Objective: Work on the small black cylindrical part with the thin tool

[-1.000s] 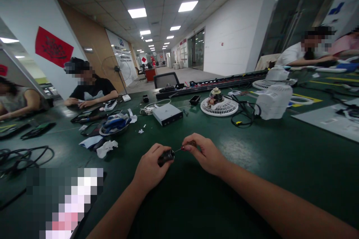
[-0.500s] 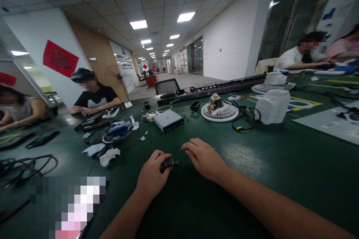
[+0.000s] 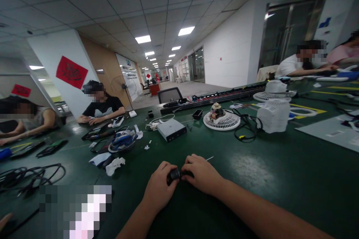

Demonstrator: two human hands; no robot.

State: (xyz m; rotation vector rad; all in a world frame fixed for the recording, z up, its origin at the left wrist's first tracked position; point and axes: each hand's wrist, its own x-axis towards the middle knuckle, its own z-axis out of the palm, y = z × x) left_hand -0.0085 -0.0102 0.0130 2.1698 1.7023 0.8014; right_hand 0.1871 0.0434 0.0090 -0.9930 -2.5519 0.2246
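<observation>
Low over the green table (image 3: 213, 209), my left hand (image 3: 159, 185) is closed around a small black cylindrical part (image 3: 175, 174), lying roughly sideways with a thin dark stub pointing right. My right hand (image 3: 200, 171) meets it there, thumb and fingers pinched at the stub end. A dark patch shows between those right fingers, and whether it is a separate piece I cannot tell. Just behind the right hand lies a thin pale stick (image 3: 209, 158), partly hidden by it.
Ahead sit a grey disc drive (image 3: 172, 130), a small black tray (image 3: 198, 114) and a round white fan grille (image 3: 221, 120) with a motor. A white housing (image 3: 274, 116) with cables stands right. Left are crumpled tissue (image 3: 114, 166), black cables (image 3: 30, 179) and a blurred-out panel. Several people sit around.
My right hand has closed in on the cylindrical part and now pinches at its stub end. The left hand keeps its hold. The view has tilted up and shifted left slightly.
</observation>
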